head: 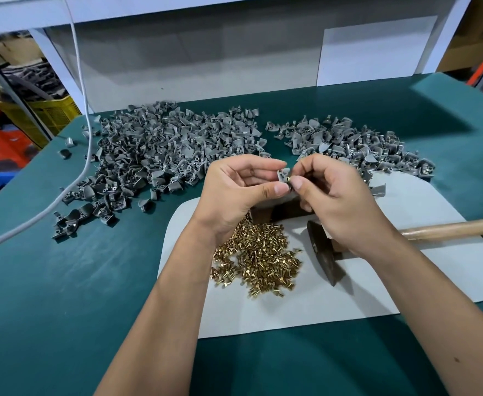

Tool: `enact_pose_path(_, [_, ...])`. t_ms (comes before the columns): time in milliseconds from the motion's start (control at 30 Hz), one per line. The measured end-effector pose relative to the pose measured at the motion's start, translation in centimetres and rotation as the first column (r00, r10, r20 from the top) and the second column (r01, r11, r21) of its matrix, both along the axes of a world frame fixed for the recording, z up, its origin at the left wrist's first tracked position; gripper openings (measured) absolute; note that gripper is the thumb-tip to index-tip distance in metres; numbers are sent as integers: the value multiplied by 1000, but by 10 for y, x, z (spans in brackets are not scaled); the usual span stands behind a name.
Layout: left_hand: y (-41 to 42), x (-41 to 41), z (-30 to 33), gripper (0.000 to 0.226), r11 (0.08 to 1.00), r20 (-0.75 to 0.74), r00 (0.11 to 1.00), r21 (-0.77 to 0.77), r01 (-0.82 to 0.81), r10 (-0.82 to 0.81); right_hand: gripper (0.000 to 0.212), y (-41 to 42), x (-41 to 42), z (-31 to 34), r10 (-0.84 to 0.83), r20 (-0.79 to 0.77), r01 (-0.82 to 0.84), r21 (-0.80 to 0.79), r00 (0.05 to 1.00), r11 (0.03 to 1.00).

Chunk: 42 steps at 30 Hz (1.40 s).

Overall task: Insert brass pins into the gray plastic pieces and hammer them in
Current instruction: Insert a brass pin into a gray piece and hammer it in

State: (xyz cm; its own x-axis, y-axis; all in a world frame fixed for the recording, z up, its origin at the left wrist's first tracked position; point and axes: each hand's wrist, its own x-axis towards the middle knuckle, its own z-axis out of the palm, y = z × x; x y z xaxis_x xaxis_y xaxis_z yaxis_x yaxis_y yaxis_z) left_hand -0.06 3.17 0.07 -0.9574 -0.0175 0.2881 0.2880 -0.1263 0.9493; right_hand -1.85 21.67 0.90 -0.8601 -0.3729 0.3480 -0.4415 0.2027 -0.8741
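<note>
Nearest on the worktop (63,295), loose brass pins (258,261) lie heaped on a white mat (348,304) beside the idle hammer (324,252). Above them, the left hand (234,192) pinches one gray plastic piece (282,176) while the right hand (331,195) pinches a brass pin (288,178) at its hole; a tilted pin would likely jam or slip free. Beyond lie a large gray pile (163,155) and a smaller pile (357,147), well apart.

Two bare, sleeveless forearms (160,324)
</note>
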Motion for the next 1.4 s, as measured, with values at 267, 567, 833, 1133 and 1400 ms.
enact_pose_path(267, [4, 2, 0, 32, 998, 30, 999, -69, -13, 15, 9, 0, 1, 0, -118, -95, 132, 157, 988, 979])
enact_pose_path(567, [16, -1, -3, 33, 988, 27, 995, -123, -90, 94, 9, -1, 2, -2, -221, -123, 242, 196, 967, 950])
enact_pose_path(833, [17, -1, -5, 32, 996, 29, 997, -49, -72, 74, 8, 3, 0, 1, -173, -101, 186, 147, 980, 971])
enact_pose_path(1133, [12, 1, -3, 32, 998, 61, 998, 56, -30, 26, 10, 13, -2, 4, -97, -473, 190, 152, 876, 970])
enact_pose_path(1400, [18, 2, 1, 29, 999, 39, 999, 45, -21, 19, 6, 12, -5, -1, -177, -549, 290, 127, 817, 949])
